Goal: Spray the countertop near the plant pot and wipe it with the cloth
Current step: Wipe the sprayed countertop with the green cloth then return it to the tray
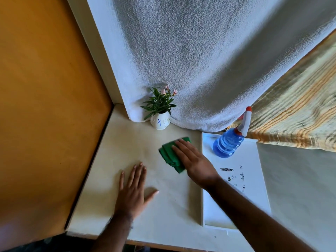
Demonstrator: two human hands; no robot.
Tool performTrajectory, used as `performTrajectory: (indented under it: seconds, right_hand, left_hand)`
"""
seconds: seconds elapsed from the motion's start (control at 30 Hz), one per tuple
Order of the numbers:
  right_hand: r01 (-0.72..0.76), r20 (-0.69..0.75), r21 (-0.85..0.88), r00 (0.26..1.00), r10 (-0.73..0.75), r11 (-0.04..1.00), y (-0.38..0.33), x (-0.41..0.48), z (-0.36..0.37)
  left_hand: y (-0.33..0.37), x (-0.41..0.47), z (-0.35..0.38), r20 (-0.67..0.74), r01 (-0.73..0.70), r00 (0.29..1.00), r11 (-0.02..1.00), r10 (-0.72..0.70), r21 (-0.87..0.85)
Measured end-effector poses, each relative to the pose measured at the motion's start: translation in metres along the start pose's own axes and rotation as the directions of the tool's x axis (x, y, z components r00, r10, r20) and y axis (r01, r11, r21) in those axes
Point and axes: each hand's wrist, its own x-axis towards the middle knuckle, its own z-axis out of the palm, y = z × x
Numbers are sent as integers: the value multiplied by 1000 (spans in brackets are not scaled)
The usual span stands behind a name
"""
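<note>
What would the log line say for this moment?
phase: wiping | right hand: flat on green cloth | left hand: flat on countertop | spray bottle: standing

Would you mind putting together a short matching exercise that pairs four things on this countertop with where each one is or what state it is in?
Column one:
1. green cloth
2. spray bottle
3. plant pot
4. left hand

Column two:
A. standing on the white tray
B. flat on the bare countertop, holding nothing
C. pressed under the right hand
D. in the corner against the white towel

Pairs: 1-C, 2-A, 3-D, 4-B
</note>
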Motion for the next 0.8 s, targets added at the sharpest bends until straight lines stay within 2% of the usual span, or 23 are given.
performTrajectory:
  seconds: [0.2,0.47,0.67,0.8]
  right_hand:
    - [188,46,-106,982,-184,976,6,94,27]
    - [307,86,-132,951,-298,942,23,122,48]
    - [240,143,10,960,-239,971,29,125,66]
    - [101,179,141,976,-126,985,24,120,77]
  left_hand:
    - [-3,-1,5,-27,6,1000,1000,-5,23]
    - [-4,-1,7,-46,11,999,1000,-11,7]
    - [-4,-1,8,-9,26,1000,1000,-26,-5]
    - [-7,-1,10,8,28,1000,1000,-28,-6]
